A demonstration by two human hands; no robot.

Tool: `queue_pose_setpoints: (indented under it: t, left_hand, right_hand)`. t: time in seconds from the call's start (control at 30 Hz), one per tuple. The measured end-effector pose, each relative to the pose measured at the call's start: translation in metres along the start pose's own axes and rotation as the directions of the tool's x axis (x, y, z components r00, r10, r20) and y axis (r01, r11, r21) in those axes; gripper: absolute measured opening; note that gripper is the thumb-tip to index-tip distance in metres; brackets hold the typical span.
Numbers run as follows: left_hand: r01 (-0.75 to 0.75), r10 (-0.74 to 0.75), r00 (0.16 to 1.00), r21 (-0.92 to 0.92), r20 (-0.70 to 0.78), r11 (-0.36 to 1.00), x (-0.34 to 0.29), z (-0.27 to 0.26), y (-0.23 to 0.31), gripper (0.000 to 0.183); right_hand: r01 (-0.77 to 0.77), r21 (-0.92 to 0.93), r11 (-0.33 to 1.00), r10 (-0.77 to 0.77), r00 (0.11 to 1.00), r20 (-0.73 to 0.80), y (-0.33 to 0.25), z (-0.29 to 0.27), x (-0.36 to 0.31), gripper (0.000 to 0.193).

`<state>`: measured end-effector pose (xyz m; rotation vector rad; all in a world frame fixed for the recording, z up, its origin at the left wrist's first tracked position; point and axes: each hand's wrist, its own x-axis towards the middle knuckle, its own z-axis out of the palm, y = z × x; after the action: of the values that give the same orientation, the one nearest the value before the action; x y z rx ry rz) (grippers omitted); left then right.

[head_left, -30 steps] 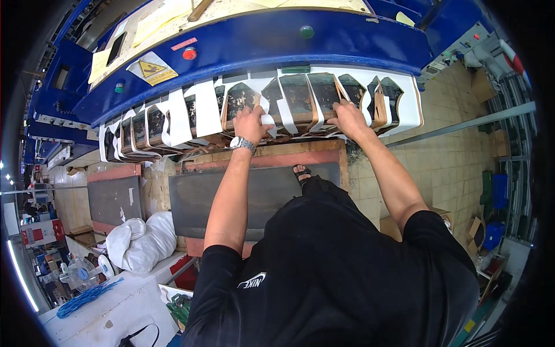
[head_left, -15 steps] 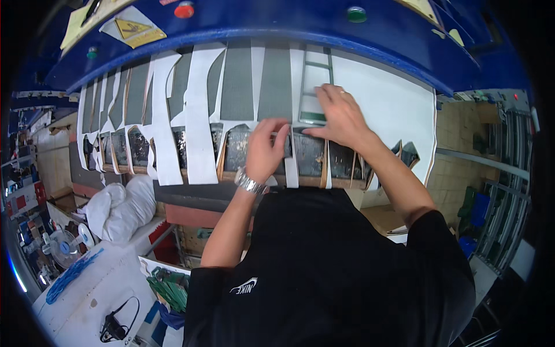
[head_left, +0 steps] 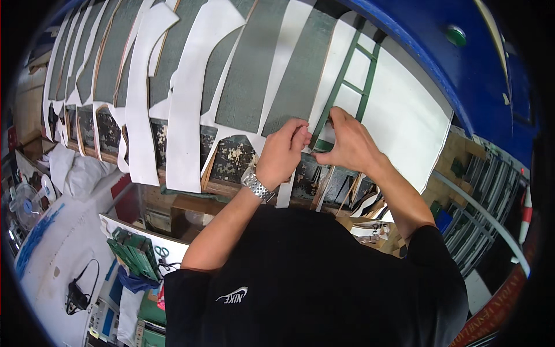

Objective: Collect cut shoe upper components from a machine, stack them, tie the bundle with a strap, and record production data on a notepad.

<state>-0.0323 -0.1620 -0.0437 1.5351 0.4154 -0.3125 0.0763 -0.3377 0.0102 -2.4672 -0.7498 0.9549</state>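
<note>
A long green metal frame with crossbars, like a cutting die (head_left: 367, 81), lies on a white sheet (head_left: 407, 107). Around its near end my right hand (head_left: 354, 144) is curled, fingers on the far side and thumb by the near corner. My left hand (head_left: 282, 153), with a metal watch at the wrist, is closed beside the die's near left corner. What its fingertips pinch, if anything, is hidden. Left of both hands the sheet is cut into white strips (head_left: 188, 110), with a grey-green surface (head_left: 248, 81) showing between them. Several strips hang over the near edge.
Across the far right runs a blue machine beam (head_left: 413, 49) with a green button (head_left: 455, 36). At lower left are a white bag (head_left: 81, 173), a white table (head_left: 43, 283), stacked green frames (head_left: 133, 253) and scissors (head_left: 162, 252). Metal racks (head_left: 474, 199) stand at right.
The view has turned and come closer to the sheet. My left hand has moved right, beside the die, its fingers closing. My right hand has shifted to the die's near end.
</note>
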Motion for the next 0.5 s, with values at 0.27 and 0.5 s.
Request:
queue_pose_setpoints:
  t: [0.27,0.5]
  left_hand:
    - [-0.008,0.009,1.000,-0.064,0.020,0.998,-0.0073,0.0000,0.0003,0.028]
    - [-0.048,0.049,0.999,-0.059,0.023,0.997,-0.0097,-0.0003,0.0002,0.027]
  right_hand:
    - [-0.053,-0.006,0.999,0.053,0.997,0.059,-0.0045,-0.0071,-0.0028,0.075]
    - [-0.050,-0.001,0.999,0.050,0.996,0.067,-0.0006,-0.0055,-0.0025,0.077]
